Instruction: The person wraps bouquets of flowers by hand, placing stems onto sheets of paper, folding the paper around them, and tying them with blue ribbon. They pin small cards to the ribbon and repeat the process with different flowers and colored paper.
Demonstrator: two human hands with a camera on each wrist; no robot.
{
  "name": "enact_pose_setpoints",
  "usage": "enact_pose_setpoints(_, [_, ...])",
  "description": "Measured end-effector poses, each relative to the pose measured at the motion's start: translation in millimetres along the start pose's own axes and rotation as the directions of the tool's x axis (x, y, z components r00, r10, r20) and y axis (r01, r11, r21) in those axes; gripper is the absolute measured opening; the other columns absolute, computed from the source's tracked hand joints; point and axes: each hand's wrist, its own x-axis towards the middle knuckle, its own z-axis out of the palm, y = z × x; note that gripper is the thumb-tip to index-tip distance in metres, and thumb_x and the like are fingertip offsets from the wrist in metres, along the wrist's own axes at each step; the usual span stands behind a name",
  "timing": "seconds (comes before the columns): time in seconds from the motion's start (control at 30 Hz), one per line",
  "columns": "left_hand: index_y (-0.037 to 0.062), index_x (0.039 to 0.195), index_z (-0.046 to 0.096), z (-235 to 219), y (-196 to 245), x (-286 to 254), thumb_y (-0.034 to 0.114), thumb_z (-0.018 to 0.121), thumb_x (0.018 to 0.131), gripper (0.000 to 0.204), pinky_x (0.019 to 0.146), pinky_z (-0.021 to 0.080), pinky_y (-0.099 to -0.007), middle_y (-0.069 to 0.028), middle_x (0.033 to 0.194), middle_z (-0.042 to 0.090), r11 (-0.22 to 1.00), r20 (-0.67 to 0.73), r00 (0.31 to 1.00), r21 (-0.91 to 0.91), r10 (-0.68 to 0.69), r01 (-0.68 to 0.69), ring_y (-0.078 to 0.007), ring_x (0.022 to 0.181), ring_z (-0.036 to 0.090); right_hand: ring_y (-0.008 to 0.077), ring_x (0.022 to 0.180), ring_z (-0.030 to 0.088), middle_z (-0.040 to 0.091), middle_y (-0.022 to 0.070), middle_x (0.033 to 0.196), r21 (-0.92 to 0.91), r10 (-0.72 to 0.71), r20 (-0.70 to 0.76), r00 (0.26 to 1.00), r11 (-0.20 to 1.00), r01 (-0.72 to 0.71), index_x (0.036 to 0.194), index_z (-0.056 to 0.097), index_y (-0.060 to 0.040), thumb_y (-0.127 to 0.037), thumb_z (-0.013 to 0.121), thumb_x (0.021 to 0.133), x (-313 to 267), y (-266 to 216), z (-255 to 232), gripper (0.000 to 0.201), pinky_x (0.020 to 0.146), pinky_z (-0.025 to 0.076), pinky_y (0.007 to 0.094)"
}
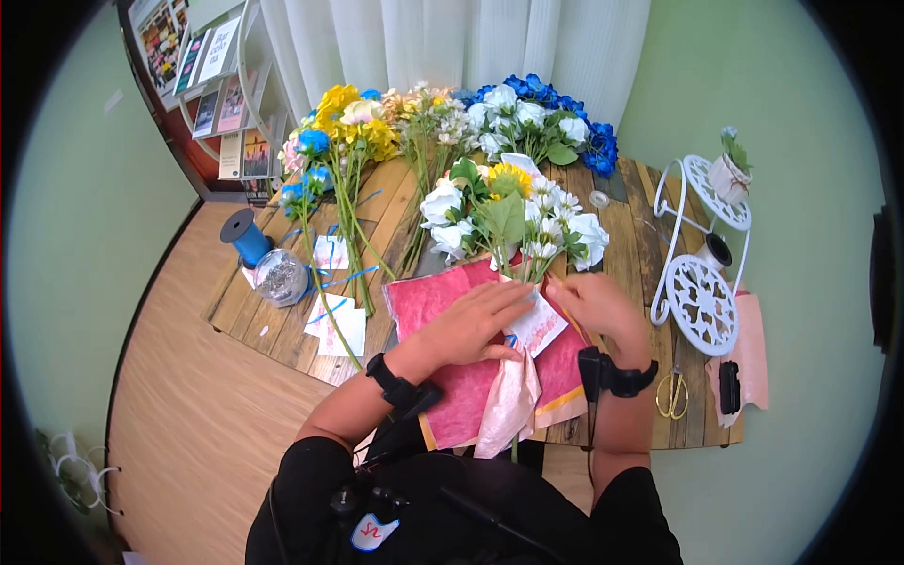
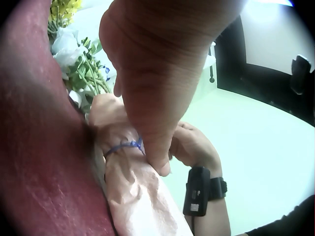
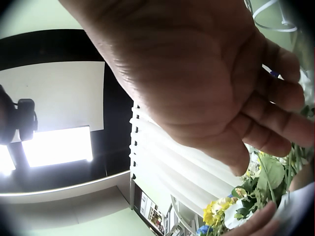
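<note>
A bouquet with white blooms and a yellow flower (image 1: 508, 181) lies on red wrapping (image 1: 438, 301), a white printed card (image 1: 539, 328) over its stems. My left hand (image 1: 476, 325) rests across the stems beside the card with its fingers extended. In the left wrist view its thumb touches the pale pink paper (image 2: 133, 187) near a blue tie (image 2: 129, 145). Bent loosely, the fingers of my right hand (image 1: 603, 303) are at the card's right side, by the stems and wrapping edge. The right wrist view shows its palm (image 3: 197, 83) with nothing visibly gripped; contact at the fingertips is unclear.
Loose flowers (image 1: 353, 118) and blue blooms (image 1: 598, 151) line the table's back. A blue ribbon spool (image 1: 247, 237) and clear roll (image 1: 281, 278) stand left, near cards (image 1: 341, 330). On the right are a white metal stand (image 1: 702, 303), gold scissors (image 1: 672, 394) and a black object (image 1: 729, 386).
</note>
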Motion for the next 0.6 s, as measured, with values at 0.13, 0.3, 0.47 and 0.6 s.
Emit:
enact_pose_setpoints(0.13, [0.0023, 0.133, 0.03, -3, 3, -18, 0.02, 0.067, 0.075, 0.07, 0.1, 0.033, -0.0386, -0.0202, 0.136, 0.03, 0.953, -0.089, 0.972, -0.237, -0.217, 0.191, -0.0351, 0.122, 0.036, 0.0345, 0.058, 0.058, 0.059, 0.0221, 0.064, -0.061, 0.177, 0.263, 0.948, 0.984, -0.166, 0.07, 0.064, 0.0022, -0.057, 0.054, 0.077, -27, -8, 10, 0.06, 0.055, 0.045, 0.0401])
enact_pose_setpoints(0.3, [0.0032, 0.133, 0.03, -6, 3, -34, 0.002, 0.055, 0.076, 0.062, 0.097, 0.036, -0.0351, -0.0199, 0.131, 0.035, 0.852, -0.009, 0.932, -0.41, -0.362, 0.327, -0.0356, 0.118, 0.04, 0.0324, 0.076, 0.063, 0.065, 0.0168, 0.08, 0.004, 0.194, 0.166, 0.967, 0.98, -0.197, 0.096, 0.064, -0.0034, -0.066, 0.053, 0.071, -60, -13, 76, 0.068, 0.066, 0.048, 0.0387])
enact_pose_setpoints(0.47, [-0.002, 0.128, 0.033, 8, 2, -46, 0.006, 0.056, 0.077, 0.057, 0.094, 0.038, -0.0377, -0.0235, 0.119, 0.045, 0.841, 0.102, 0.895, -0.311, -0.434, 0.443, -0.0378, 0.111, 0.046, 0.0338, 0.086, 0.061, 0.063, 0.0173, 0.093, 0.046, 0.332, 0.121, 0.936, 0.94, -0.339, 0.113, 0.056, -0.0092, -0.061, 0.058, 0.071, -53, -40, 77, 0.066, 0.074, 0.047, 0.0397])
enact_pose_setpoints(0.6, [-0.0028, 0.127, 0.036, 18, -3, -57, 0.011, 0.058, 0.078, 0.055, 0.093, 0.039, -0.0378, -0.0239, 0.118, 0.046, 0.877, 0.009, 0.924, -0.309, -0.383, 0.367, -0.0374, 0.109, 0.047, 0.0346, 0.085, 0.061, 0.064, 0.0176, 0.089, 0.265, 0.299, -0.034, 0.954, 0.923, -0.28, 0.107, 0.058, -0.0081, -0.045, 0.061, 0.07, -47, -34, 103, 0.052, 0.073, 0.048, 0.0403])
